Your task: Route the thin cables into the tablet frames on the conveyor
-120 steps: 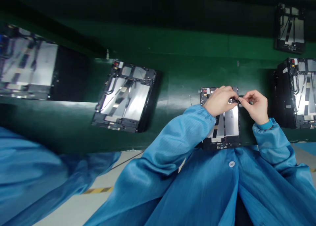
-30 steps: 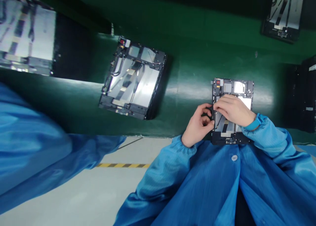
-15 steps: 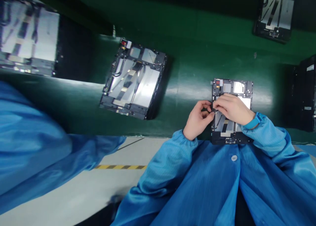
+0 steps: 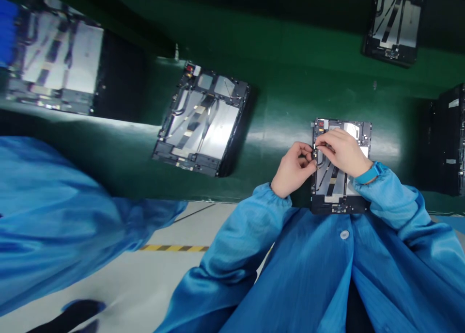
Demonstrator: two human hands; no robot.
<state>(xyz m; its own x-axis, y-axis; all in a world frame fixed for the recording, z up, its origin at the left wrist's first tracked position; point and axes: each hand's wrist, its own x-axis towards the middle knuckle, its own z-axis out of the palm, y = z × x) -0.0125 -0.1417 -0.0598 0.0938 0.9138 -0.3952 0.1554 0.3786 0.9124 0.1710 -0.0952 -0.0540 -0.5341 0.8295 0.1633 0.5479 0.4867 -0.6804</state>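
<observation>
An opened tablet (image 4: 341,205) lies on the green bench in front of me, its silver inner plate, dark cables and black frame exposed. At its left edge is my left hand (image 4: 293,170), with curled fingers and the thumb tip touching the frame. My right hand (image 4: 347,151) reaches over the tablet from the right. Its thumb and index finger are pinched together near the upper left of the inside, close to the left fingertips. Whatever sits between the fingers of either hand is too small or hidden. The right hand and wrist cover part of the silver plate.
Another opened tablet (image 4: 203,124) lies tilted to the left on the green bench (image 4: 276,100). More stand at far left (image 4: 65,66), top right (image 4: 394,25) and the right edge, where a dark unit (image 4: 450,144) shows. A co-worker's blue sleeve (image 4: 65,216) is at left.
My right hand has shifted slightly upward along the tablet's left side, still pinched. My left hand stays at the edge. The view has moved a little, and the co-worker's sleeve has shifted lower.
</observation>
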